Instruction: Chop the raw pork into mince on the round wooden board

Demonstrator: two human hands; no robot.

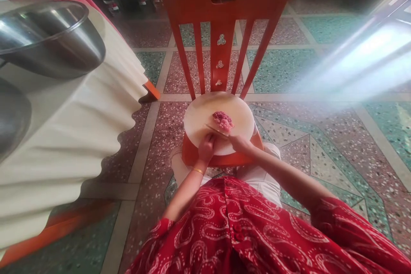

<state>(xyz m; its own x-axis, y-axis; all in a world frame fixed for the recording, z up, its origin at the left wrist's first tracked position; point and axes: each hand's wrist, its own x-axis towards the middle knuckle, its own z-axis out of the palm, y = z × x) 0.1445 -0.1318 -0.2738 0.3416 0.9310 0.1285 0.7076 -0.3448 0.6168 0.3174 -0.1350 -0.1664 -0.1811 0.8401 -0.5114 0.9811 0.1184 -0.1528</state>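
On the seat of a red wooden chair (224, 8), a round pale chopping board (205, 113) carries a small heap of pink minced meat (223, 120), which lies toward the board's right half. The left hand (206, 147) is clenched at the board's near edge, apparently around the handle of a cleaver (215, 130), whose thin blade lies flat and slantwise just this side of the meat. The right hand (239, 142) rests at the blade's far end, close against the meat; whether its fingers pinch the blade or merely press on it cannot be told, since they are small and partly hidden.

Judging from this, the main risk is to the right hand's fingertips: they sit beside the cutting edge, and a slip on the wet meat could bring the blade onto them. The board overhangs the chair seat, so hard pressure near its rim might tip it and send the meat to the terrazzo floor (321, 137). Glare from the right washes out part of the view and could hide the edge.

To the left, a bench draped in a cream cloth (80, 128) bears steel bowls (48, 38). No brand, label or writing is legible anywhere.
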